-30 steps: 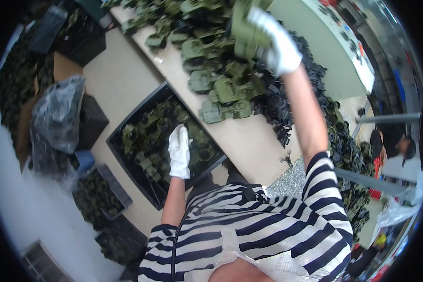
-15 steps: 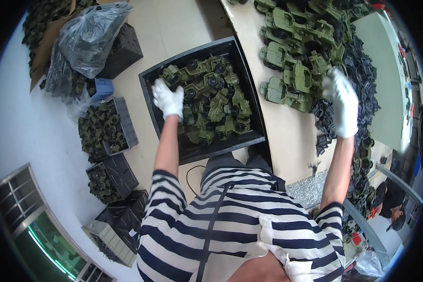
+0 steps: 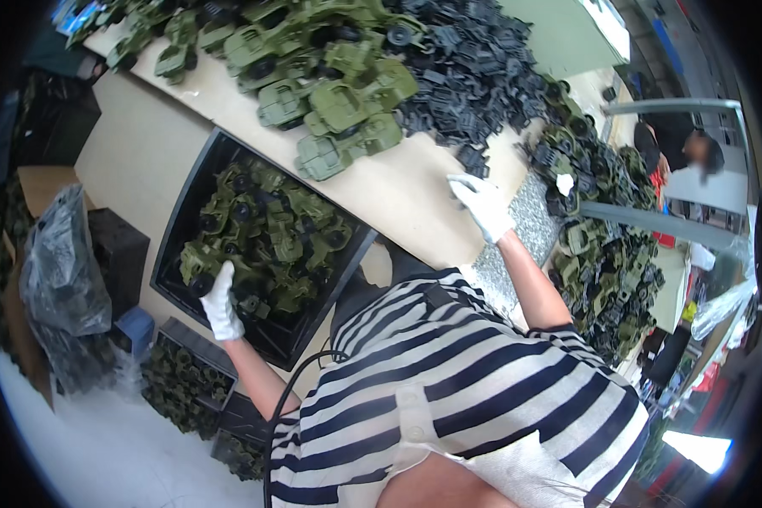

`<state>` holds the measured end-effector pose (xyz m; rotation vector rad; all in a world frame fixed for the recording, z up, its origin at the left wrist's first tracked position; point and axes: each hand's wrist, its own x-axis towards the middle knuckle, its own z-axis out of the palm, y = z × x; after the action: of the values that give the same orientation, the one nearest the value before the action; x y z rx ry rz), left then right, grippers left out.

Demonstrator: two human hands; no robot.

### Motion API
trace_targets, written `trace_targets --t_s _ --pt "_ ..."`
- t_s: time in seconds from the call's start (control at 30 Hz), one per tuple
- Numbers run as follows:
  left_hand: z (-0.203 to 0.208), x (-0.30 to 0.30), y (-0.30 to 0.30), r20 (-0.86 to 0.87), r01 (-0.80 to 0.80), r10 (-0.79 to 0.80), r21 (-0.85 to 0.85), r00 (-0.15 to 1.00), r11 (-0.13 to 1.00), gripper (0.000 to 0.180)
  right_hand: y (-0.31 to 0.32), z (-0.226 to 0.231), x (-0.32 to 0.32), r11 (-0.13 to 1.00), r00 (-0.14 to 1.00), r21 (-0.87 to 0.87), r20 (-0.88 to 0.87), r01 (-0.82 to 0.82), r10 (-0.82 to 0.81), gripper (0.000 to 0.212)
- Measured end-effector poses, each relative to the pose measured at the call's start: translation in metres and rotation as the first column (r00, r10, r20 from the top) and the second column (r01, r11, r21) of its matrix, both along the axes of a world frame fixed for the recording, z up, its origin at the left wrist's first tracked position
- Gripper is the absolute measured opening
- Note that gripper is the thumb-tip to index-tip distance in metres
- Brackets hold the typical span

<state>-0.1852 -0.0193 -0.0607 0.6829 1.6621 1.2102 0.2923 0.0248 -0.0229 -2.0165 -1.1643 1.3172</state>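
Observation:
My left hand (image 3: 221,305), in a white glove, is at the near left side of a black plastic bin (image 3: 168,269). Its fingers and thumb close around the wheel end of an olive-green toy jeep (image 3: 198,259); the glove hides part of the grip. Many similar toy jeeps (image 3: 271,229) lie jumbled inside the bin. My right hand (image 3: 481,207), also gloved, hovers over the pale tabletop (image 3: 415,190) with fingers stretched out and nothing in them. Nearest to it is the edge of a heap of small black plastic parts (image 3: 461,80).
Rows of green toy jeeps (image 3: 334,89) stand on the table beyond the bin. More green parts (image 3: 605,254) are piled at right, past a grey metal bar (image 3: 643,216). At left are a plastic bag (image 3: 68,262) and a parts crate (image 3: 186,372). Another person (image 3: 686,157) sits far right.
The view has turned toward the right. My left hand has gone from open above the bin to gripping a toy jeep; my right hand has drawn back from the jeeps toward the table's near edge.

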Motion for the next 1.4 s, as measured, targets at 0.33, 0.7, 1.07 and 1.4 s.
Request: trace_targets --t_s 0.33,0.7,1.07,1.4 --pt "0.013 0.196 -0.001 0.806 0.456 -0.477 0.298 0.351 0.839 0.115 0.031 -0.039 0.057 0.939 0.653 0.220 0.757 -0.264 0.006 0.083" --pt "0.040 0.217 0.004 0.862 0.540 -0.373 0.145 0.342 0.829 0.066 -0.038 -0.044 0.011 0.876 0.808 0.141 0.474 -0.461 0.349 0.042" --pt "0.056 0.202 0.010 0.726 0.658 -0.446 -0.013 0.524 0.753 0.068 0.015 -0.063 0.069 0.092 0.154 0.127 0.677 -0.988 0.720 0.054" --pt "0.080 0.210 0.020 0.678 0.687 -0.567 0.124 0.468 0.716 0.092 0.014 0.003 0.008 0.938 0.639 0.134 -0.700 -0.321 0.319 0.054"
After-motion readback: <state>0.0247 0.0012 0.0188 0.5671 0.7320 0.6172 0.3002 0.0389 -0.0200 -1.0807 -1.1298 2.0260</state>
